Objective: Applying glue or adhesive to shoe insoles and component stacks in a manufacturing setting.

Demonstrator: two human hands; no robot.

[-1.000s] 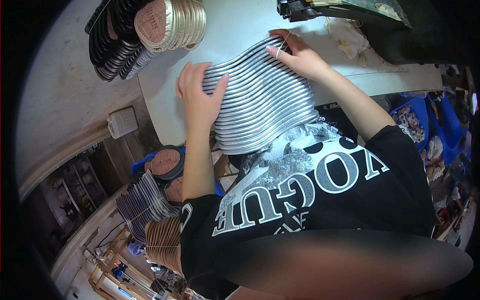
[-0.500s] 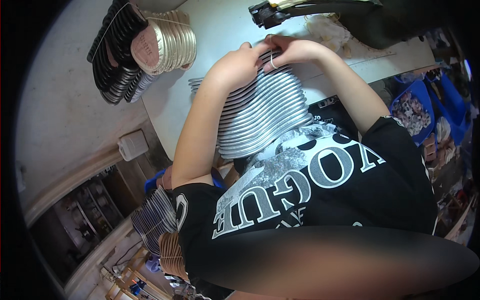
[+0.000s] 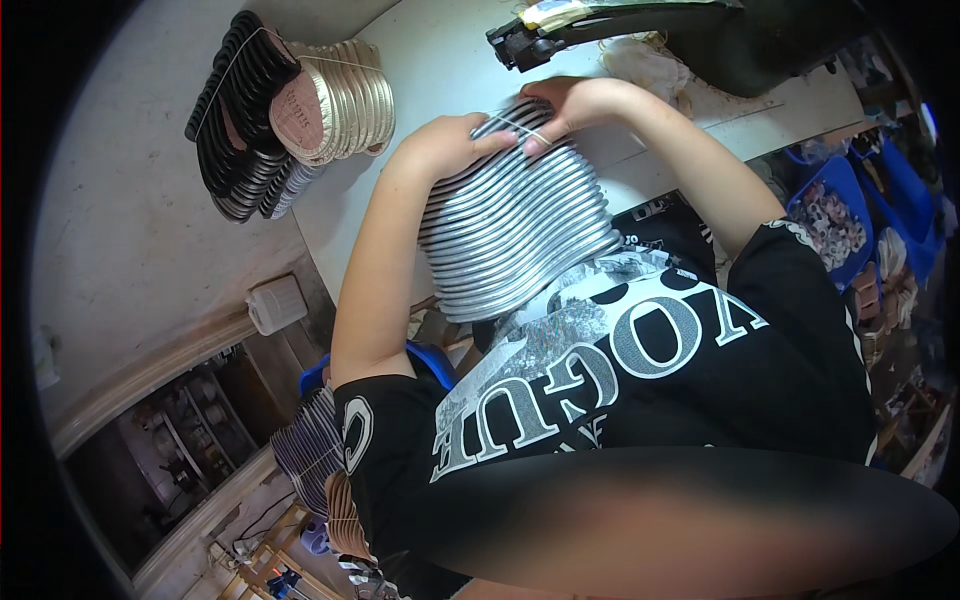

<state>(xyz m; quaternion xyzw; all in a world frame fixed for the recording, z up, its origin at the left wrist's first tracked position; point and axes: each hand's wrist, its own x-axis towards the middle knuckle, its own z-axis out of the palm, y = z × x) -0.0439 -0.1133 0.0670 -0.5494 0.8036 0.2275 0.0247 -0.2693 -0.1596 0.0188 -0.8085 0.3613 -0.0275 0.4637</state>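
A tall bundle of silver-edged shoe insoles (image 3: 520, 225) leans against the front of my shirt, its far end on the white table. My left hand (image 3: 445, 148) wraps the far left edge of the bundle, thumb laid across the insoles. Opposite it, my right hand (image 3: 565, 108) curls round the far right end, with its thumb pressing on top. A thin pale rubber band (image 3: 522, 128) runs slantwise over the insoles between both hands. The fingertips behind the bundle are hidden.
Banded stacks of black insoles (image 3: 240, 120) and cream-gold insoles (image 3: 345, 100) stand on the white table (image 3: 420, 60) at far left. A dark machine arm (image 3: 600, 25) juts in at far right. Right of me is a blue bin (image 3: 835, 225) with scraps; a white plastic container (image 3: 277, 305) sits left.
My left hand has moved left, away from the right hand. The rubber band, earlier looped near my right fingers, now stretches across the top of the silver insoles.
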